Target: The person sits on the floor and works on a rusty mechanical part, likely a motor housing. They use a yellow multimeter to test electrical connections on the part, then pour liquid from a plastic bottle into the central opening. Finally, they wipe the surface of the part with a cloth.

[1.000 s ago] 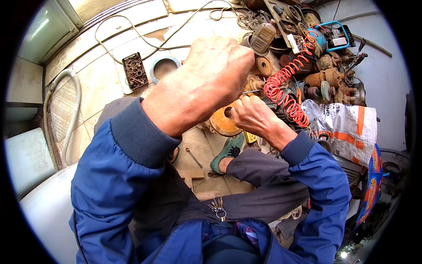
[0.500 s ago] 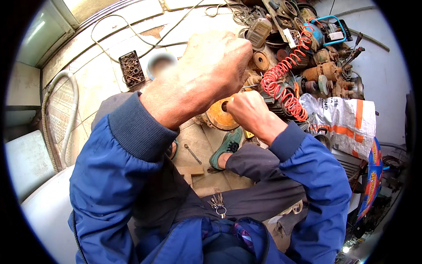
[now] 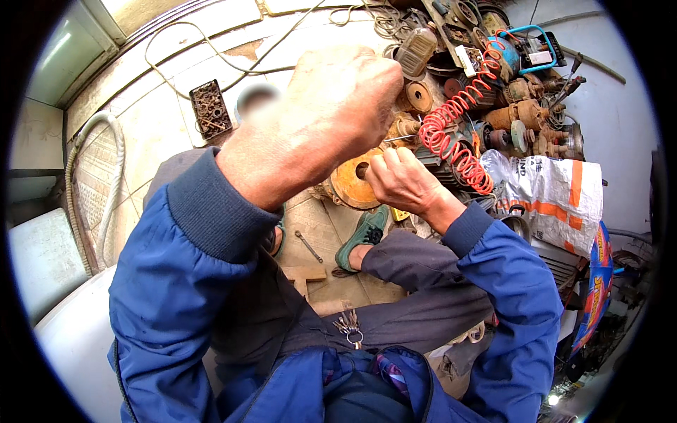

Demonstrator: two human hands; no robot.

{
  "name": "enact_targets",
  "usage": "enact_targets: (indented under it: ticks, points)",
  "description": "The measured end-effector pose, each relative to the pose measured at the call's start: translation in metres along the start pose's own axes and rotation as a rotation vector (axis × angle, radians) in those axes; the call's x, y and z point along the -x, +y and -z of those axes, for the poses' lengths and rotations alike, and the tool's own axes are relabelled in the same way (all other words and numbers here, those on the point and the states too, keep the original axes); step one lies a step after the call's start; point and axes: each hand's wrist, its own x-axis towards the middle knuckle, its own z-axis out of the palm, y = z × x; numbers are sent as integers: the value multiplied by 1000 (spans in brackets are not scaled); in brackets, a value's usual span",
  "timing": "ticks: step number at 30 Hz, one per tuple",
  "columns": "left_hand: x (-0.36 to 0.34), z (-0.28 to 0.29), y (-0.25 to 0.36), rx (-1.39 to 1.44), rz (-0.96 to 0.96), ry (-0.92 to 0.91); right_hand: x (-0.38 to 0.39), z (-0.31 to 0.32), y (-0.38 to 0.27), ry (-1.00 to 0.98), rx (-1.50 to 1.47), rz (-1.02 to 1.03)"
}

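While the right hand [image 3: 407,181] is holding its bent fingers closed beside the central hole [image 3: 362,170] of a yellow-orange round part [image 3: 350,189], the left hand [image 3: 335,106] is hanging above and to the left as a closed fist. The part is sitting ahead of the person, just beyond a green shoe [image 3: 363,238], inward from the floor's [image 3: 159,116] cluttered right edge. Working well here is probably meaning steady wrists, fingers lining up squarely with the hole, and the coiled red hose [image 3: 434,131] staying clear of the right knuckles.

Much is hiding: the left fingers are pointing away, so I cannot tell whether they are gripping anything; the right fingertips are disappearing too. A thin metal rod [image 3: 400,138] is showing between the hands, both ends being unclear, so its holder is remaining uncertain. The left forearm is covering the part's upper left side. Toward the floor's left edge, beside a black tray [image 3: 219,133] of bolts, a round thing [image 3: 243,96] is appearing blurred.
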Motion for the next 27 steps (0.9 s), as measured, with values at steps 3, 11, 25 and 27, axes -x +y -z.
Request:
enact_targets:
  ticks: [3, 11, 25, 27]
  points:
    - [2, -2, -1, 31, -49, 50, -2, -4, -2, -60, 21, -31]
    - [0, -2, 1, 40, -29, 52, -41, 16, -10, -523, -412, -498]
    - [14, 1, -19, 40, -159, 243, -3, -16, 7, -87, -1677, -891]
    - [16, 7, -20, 8, -90, 129, -4, -11, 0, -10, -1677, -871]
